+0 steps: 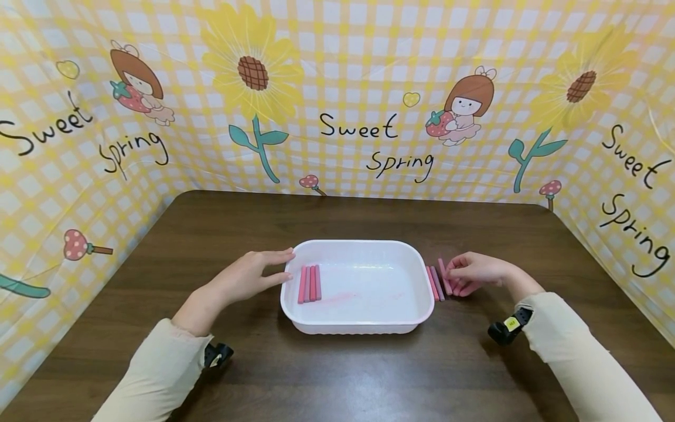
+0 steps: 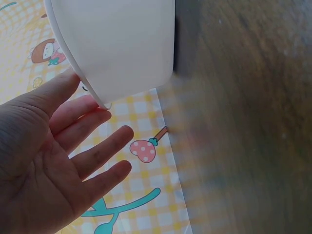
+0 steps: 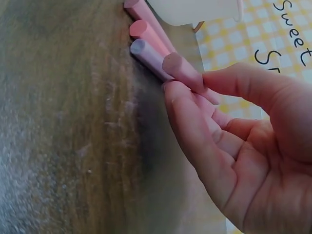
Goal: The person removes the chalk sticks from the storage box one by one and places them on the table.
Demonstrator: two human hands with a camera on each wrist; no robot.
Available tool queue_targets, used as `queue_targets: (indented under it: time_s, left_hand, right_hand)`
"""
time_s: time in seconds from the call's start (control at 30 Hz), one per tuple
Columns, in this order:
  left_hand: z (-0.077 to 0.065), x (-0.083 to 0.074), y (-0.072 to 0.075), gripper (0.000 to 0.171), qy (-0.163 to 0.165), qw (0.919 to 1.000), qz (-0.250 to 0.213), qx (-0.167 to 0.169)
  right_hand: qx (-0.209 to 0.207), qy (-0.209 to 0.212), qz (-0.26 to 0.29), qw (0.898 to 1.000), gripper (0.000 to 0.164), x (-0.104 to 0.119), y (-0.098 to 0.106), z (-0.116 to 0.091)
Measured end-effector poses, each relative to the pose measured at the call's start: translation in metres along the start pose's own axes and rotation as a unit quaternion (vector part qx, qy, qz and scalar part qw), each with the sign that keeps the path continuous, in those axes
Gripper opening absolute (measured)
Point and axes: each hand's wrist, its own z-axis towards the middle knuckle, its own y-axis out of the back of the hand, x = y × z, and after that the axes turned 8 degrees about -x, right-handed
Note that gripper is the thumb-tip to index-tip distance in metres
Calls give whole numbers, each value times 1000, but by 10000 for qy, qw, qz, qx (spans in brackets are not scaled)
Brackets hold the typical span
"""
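Observation:
My right hand (image 1: 471,272) pinches a pink chalk stick (image 3: 181,72) between thumb and index finger, just right of the white tray (image 1: 358,323). Beside that stick, pink and lilac chalk sticks (image 3: 150,57) lie side by side on the table along the tray's right wall. Inside the tray, several pink and mauve chalk sticks (image 1: 313,283) stand in a row near its left end. At the opposite side my left hand (image 1: 245,275) has its fingers extended, with thumb and index fingertips right at the tray's left rim (image 2: 73,63).
The dark wooden table (image 1: 337,375) extends around the tray. Pink dust smudges (image 1: 337,299) mark the tray floor. A yellow checked cloth (image 1: 358,70) with flowers and cartoon figures closes off the back and sides. Black wrist devices (image 1: 508,328) sit at both cuffs.

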Motion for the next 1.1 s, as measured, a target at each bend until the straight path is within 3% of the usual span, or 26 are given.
queue_targets:
  time_s: [0.6,0.93,1.1]
  left_hand:
    - [-1,-1,1,52,13,10000,34,-1]
    - [-1,-1,1,51,-33,10000,59,-12]
    - [0,-1,1,51,-34,10000,88,-17]
  right_hand:
    - [-401,-139,-222,9988,22,4,-2,0]
    - [-534,395,-645,9957,38,40,0,0]
    - [-577,664,-559,9946,38,62,-3,0]
